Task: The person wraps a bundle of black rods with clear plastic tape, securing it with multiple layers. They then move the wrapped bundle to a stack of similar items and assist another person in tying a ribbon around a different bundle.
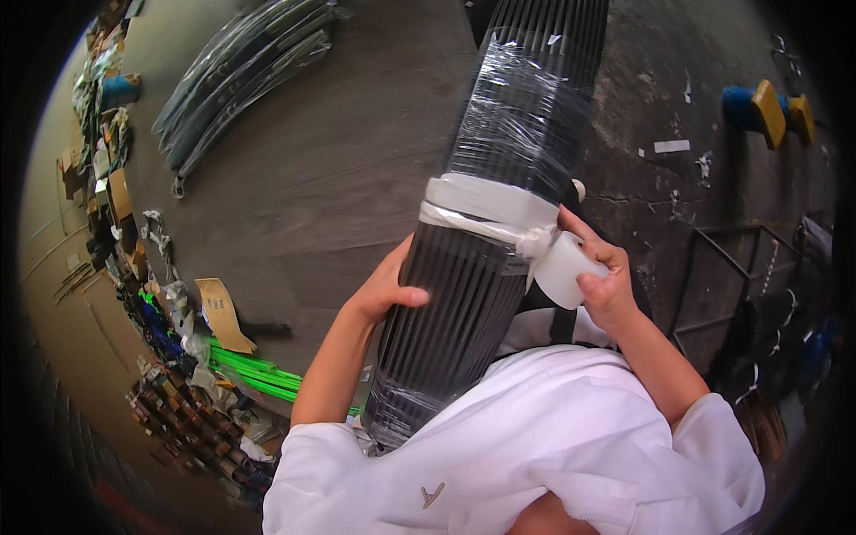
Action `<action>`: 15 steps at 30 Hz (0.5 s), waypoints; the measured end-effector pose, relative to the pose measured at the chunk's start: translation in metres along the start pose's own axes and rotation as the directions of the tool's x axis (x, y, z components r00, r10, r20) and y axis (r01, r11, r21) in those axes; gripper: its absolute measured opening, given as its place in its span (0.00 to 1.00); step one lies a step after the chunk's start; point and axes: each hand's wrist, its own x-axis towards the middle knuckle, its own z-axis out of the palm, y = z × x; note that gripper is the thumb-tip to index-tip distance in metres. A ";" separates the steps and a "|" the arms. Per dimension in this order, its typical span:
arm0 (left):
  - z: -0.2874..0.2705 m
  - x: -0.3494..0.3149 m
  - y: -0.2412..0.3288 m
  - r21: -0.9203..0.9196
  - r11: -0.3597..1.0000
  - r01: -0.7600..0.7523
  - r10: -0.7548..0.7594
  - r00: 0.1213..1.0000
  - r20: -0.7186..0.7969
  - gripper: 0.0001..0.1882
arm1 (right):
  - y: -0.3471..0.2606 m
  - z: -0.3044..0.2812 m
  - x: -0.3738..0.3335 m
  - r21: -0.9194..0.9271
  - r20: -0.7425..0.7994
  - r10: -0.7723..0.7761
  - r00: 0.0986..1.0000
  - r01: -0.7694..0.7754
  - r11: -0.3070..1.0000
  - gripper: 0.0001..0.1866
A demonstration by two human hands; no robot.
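A curved, plastic-wrapped grey bundle (239, 78) lies on the broad grey-brown tabletop (312, 192)

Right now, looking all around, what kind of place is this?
It looks like a workshop or warehouse where things get packed, though I can't be certain. The black bundle is partly wrapped in clear plastic, the right hand holds a whitish roll, and cardboard sits among the clutter at left.

I see black rods (455, 294) in fine lengthwise stripes, the clear film (508, 134) over them streaked silvery white, and a milky white band (486, 198). The roll (564, 275) reads translucent white to me, the shirt (553, 401) plain white. I find the surface (303, 178) grey-brown, the card (221, 312) tan, the strips (259, 373) bright green, the floor (637, 218) dark grey.
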 end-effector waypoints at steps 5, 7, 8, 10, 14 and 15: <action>0.002 -0.011 0.011 0.518 0.853 -0.057 0.195 0.957 -0.215 0.56 | -0.004 0.007 0.002 -0.019 -0.047 -0.036 0.998 0.035 0.999 0.19; 0.026 -0.032 0.028 0.774 0.632 -0.046 0.393 0.879 -0.268 0.55 | -0.001 0.014 -0.003 -0.116 -0.061 -0.065 0.996 0.058 0.992 0.17; 0.052 -0.040 0.034 0.829 0.558 -0.042 0.467 0.842 -0.272 0.55 | -0.001 0.018 -0.004 -0.163 -0.058 -0.086 0.995 0.076 0.984 0.16; 0.101 -0.047 0.031 0.940 0.342 0.014 0.423 0.891 -0.167 0.66 | -0.008 0.037 0.001 -0.162 -0.111 -0.036 0.993 0.018 0.987 0.15; 0.122 -0.024 -0.005 0.942 0.206 0.265 0.636 0.695 -0.335 0.68 | -0.017 0.051 0.003 -0.327 -0.015 -0.118 0.993 0.107 0.939 0.15; 0.119 -0.019 -0.008 0.932 0.229 0.280 0.659 0.660 -0.360 0.68 | -0.017 0.051 0.004 -0.358 -0.003 -0.120 0.993 0.111 0.927 0.16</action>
